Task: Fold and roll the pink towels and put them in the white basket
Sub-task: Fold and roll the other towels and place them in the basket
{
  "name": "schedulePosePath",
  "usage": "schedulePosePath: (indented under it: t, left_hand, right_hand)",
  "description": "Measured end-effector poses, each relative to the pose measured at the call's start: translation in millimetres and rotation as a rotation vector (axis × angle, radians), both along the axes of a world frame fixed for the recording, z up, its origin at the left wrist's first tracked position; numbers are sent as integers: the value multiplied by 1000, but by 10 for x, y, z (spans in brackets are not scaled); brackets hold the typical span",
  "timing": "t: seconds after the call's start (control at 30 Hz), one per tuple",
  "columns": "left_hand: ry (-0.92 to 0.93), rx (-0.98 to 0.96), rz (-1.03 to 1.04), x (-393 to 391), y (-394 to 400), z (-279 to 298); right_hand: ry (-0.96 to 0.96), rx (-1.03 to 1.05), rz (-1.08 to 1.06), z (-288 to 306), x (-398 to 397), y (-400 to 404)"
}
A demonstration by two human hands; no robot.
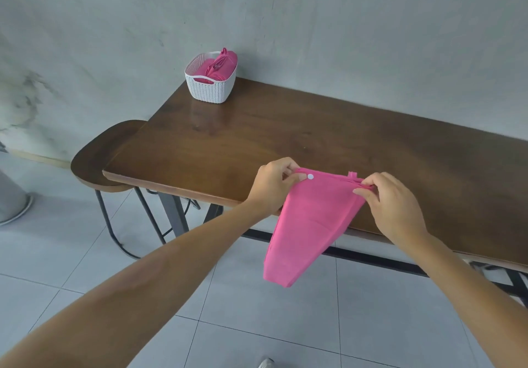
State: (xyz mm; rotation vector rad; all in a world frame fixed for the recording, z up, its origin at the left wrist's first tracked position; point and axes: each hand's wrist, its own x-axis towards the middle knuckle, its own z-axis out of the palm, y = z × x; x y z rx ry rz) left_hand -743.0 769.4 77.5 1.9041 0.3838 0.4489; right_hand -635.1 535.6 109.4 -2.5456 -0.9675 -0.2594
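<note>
A pink towel (308, 225) hangs folded in the air over the table's near edge, its lower end drooping below the tabletop. My left hand (274, 187) pinches its top left corner, beside a small white button. My right hand (391, 205) pinches the top right corner, where a thin loop sticks up. The white basket (210, 87) stands at the table's far left corner against the wall. Rolled pink towels (220, 65) fill it and rise above its rim.
The dark wooden table (285, 133) runs along a grey wall. A rounded wooden stool (100, 156) stands at its left end. Black metal legs show under both, on a pale tiled floor. A grey round base sits at the far left.
</note>
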Motion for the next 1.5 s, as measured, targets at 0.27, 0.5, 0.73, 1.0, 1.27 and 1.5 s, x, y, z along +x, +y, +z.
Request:
schedulePosePath:
  t: [0.27,0.5,0.73,1.0,1.27,1.5]
  left_hand:
    - [-12,-62,94,328,-173,-17]
    - [34,-410,262,636,-444,-207]
    - [-15,-545,426,955,-690,-459]
    - [-7,-376,522,1160,-716,-779]
    - [0,-248,529,1710,-477,-853]
    - [23,-148,537,2424,-127,-900]
  right_hand:
    - [20,89,-60,-152,282,7]
    - [648,610,-399,-434,399,174]
    - [761,947,-529,-754,423,448]
    - [540,935,-457,-1232,641,555]
    - [549,963,-435,-1268,1236,789]
    - [591,989,-423,-1193,1904,1109]
